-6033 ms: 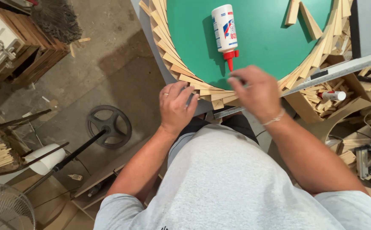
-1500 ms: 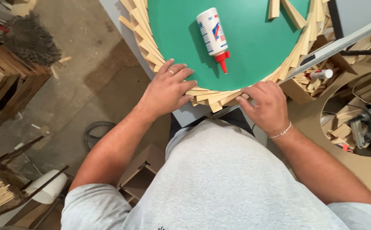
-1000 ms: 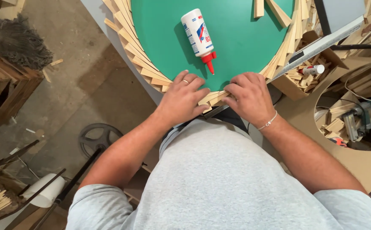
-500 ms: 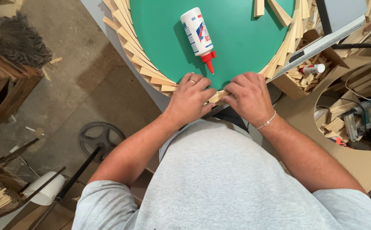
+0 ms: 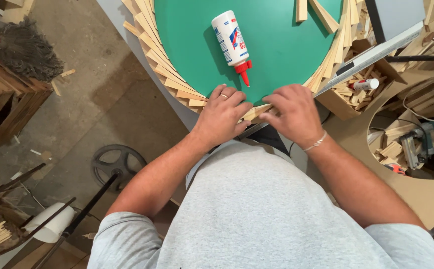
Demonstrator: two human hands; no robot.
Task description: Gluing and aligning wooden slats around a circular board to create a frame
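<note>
My left hand [image 5: 223,115] lies flat, palm down, on the near edge of a ring of thin wooden wedges [image 5: 163,75] laid around a round green disc [image 5: 271,55]. My right hand [image 5: 292,112] rests beside it with the fingertips pressing a wooden wedge [image 5: 255,111] that sits between the two hands. A white glue bottle with a red nozzle [image 5: 232,41] lies on the green disc just beyond my left hand, nozzle pointing toward me.
Loose wood strips [image 5: 310,9] lie at the disc's far side. A cardboard box of wood offcuts [image 5: 352,89] with a small white bottle [image 5: 365,84] stands right. A metal bar [image 5: 371,54] crosses there. A power tool [image 5: 416,147], a wooden crate [image 5: 5,99] and a metal wheel [image 5: 117,162] are lower down.
Both hands have come together at the near edge of the ring, from spread apart to side by side on one wedge. The glue bottle has stayed put.
</note>
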